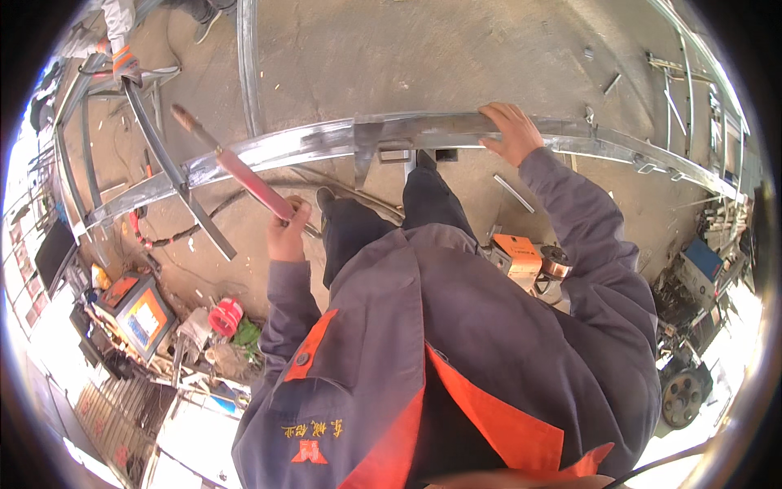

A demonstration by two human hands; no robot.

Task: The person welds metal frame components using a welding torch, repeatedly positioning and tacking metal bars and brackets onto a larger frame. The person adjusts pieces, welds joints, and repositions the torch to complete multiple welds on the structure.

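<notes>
My left hand (289, 235) is closed around the red handle of a long tool (254, 184). The tool slants up and left to a brownish tip; blur hides its exact kind. Its front part passes over a long silvery metal beam (301, 143) that spans the view from left to right. Further along the beam, my right hand (513, 134) grips it from above, fingers over the far edge and thumb on the near side. A triangular metal piece (364, 151) sits against the beam's middle, between my hands.
At the upper left, a co-worker's gloved hand (127, 67) holds a metal bar (159, 143) crossing the beam. An orange box (517, 254) and a copper-coloured wire spool (556, 262) stand by my right leg. A boxy machine (137, 316) and red reel (226, 316) lie lower left.
</notes>
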